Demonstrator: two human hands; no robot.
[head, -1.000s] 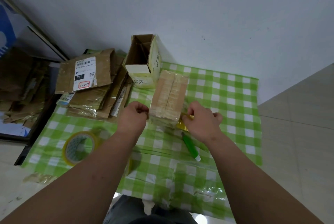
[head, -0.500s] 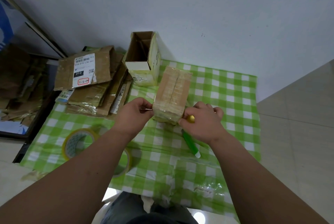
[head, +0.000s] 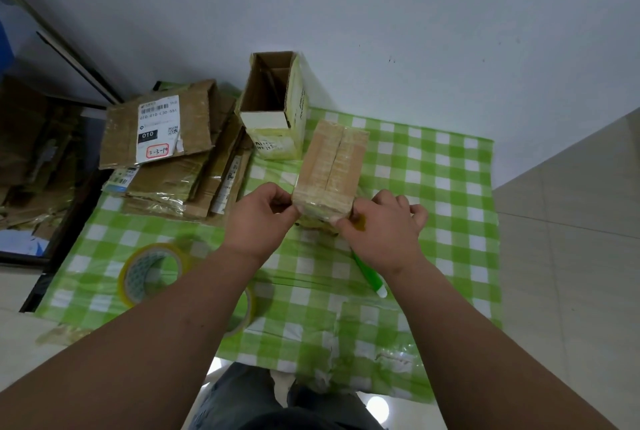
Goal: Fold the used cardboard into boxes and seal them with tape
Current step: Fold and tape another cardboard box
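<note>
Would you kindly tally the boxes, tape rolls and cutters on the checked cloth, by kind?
Folded-up boxes: 2, the taped brown box held between the left hand and right hand, and the open white box.
Tape rolls: 2, and.
Green cutter: 1.
Total: 5

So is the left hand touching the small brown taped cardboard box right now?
Touching. The head view shows the left hand with its fingertips pinched against the near left corner of the small brown taped cardboard box.
</note>
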